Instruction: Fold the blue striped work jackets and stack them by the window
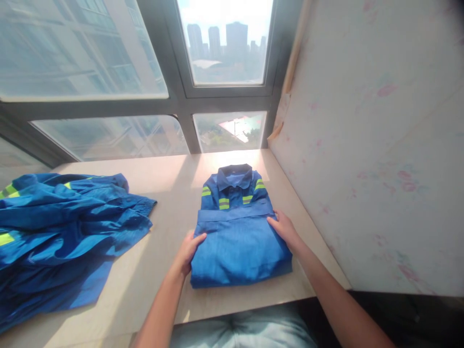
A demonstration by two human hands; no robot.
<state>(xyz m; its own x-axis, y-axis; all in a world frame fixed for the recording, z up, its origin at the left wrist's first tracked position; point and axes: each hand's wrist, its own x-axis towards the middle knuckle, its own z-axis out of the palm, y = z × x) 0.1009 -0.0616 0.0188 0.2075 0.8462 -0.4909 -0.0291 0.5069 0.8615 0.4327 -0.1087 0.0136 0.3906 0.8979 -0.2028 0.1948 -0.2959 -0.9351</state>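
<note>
Forearms (163, 299) extend, hands (189, 249) (284, 228) clasping folded workwear (239, 249) (both sides).

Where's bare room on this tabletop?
Widest: tabletop between loose blue clothes and folded workwear. Also a strip behind the workwear, to the window frame. Crowded: left end, under the loose clothes; right strip by the wall, crossed by the right forearm.

Covered, cropped and illegible

Left hand (188, 249): most fingers hidden behind the left side of the folded blue garment (239, 229); right hand (285, 227): most fingers likewise out of sight at the right side; front below the chest stripes (224, 203) covered by the folded panel (239, 253); collar label (234, 171) too small to read; crumpled garment (76, 227) cut by left edge; forearms (163, 302), pale trousers (242, 333) cropped at bottom; far towers (237, 43) hazed.
</note>
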